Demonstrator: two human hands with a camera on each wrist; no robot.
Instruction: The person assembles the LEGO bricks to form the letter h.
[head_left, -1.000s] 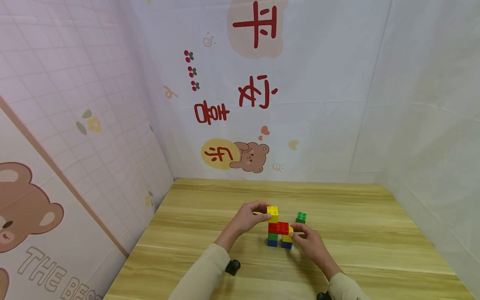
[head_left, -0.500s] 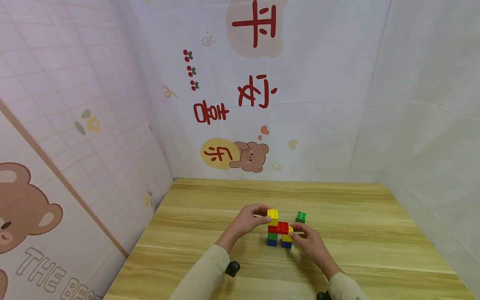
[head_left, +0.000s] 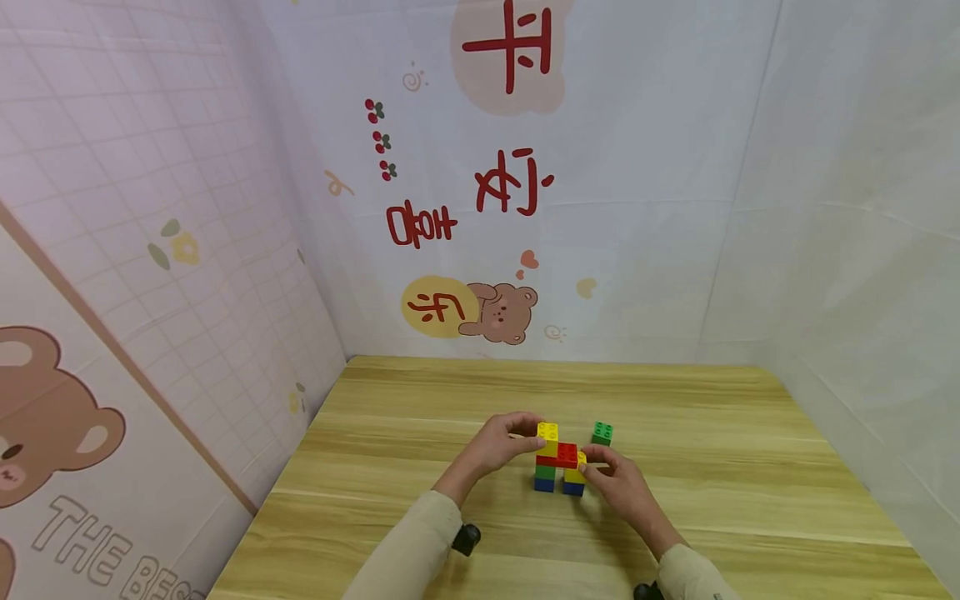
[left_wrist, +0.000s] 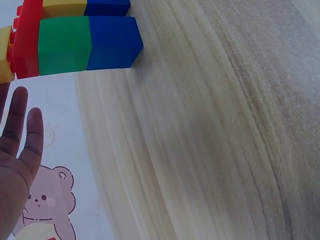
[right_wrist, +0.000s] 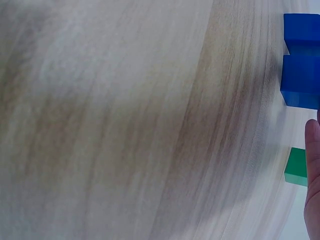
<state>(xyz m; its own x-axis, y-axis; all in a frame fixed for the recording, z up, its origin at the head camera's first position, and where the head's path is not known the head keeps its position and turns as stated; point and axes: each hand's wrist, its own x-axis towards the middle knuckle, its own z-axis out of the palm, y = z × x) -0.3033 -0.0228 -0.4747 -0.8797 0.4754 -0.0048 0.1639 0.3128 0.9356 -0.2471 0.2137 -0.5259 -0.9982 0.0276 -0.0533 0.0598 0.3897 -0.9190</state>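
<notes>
My left hand [head_left: 498, 443] pinches a yellow building brick [head_left: 547, 437] over the left end of a red brick [head_left: 567, 454]. In the left wrist view, red studs show between the yellow brick [left_wrist: 5, 55] and the red brick [left_wrist: 26, 42]. The red brick bridges two columns: a green brick [head_left: 545, 472] on a blue brick [head_left: 544, 485] at left, a yellow brick [head_left: 573, 477] on a blue brick [head_left: 573, 490] at right. My right hand [head_left: 618, 483] grips the right column's yellow part between thumb and forefinger. The right wrist view shows only some of its fingers.
A loose green brick [head_left: 602, 432] stands on the wooden table [head_left: 420, 400] behind the right hand. Printed cloth walls [head_left: 637, 208] rise at the table's back and sides. Black wrist cameras [head_left: 467, 539] sit at the cuffs.
My left hand has lowered the yellow brick toward the red brick and shifted it slightly right. The right hand has stayed in place on the right column.
</notes>
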